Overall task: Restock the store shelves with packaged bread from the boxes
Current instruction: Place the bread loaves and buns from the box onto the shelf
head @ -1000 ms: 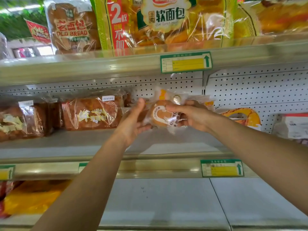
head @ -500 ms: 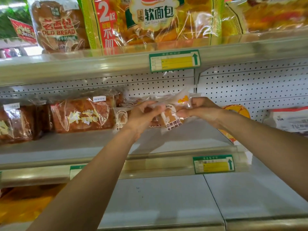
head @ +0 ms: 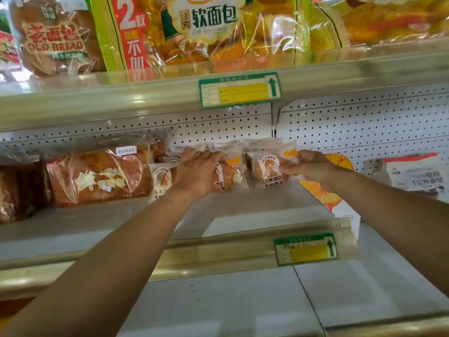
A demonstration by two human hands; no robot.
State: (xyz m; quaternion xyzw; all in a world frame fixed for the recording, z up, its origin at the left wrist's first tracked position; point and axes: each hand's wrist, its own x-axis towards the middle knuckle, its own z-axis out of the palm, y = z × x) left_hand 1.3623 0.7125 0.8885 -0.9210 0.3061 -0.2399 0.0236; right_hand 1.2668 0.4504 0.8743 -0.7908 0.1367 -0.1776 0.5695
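Note:
Several small clear packs of round bread stand in a row at the back of the middle shelf [head: 243, 210]. My left hand [head: 196, 171] lies over the top of one pack [head: 228, 176], fingers curled on its upper edge. To its left stands another small pack [head: 160, 181]. My right hand [head: 308, 166] pinches the right side of a further pack [head: 269, 171], which stands upright on the shelf against the perforated back wall.
A large brown loaf in clear wrap [head: 99, 176] sits left of the small packs. An orange-and-white pack [head: 337, 198] and a white bag [head: 415, 173] lie to the right. Big bread bags [head: 209, 27] fill the top shelf. The lower shelf [head: 218, 302] shows bare white surface.
Both hands have moved deeper into the shelf and apart. The pack the right hand carried in mid-air now stands on the shelf, and the left hand has settled on a neighbouring pack.

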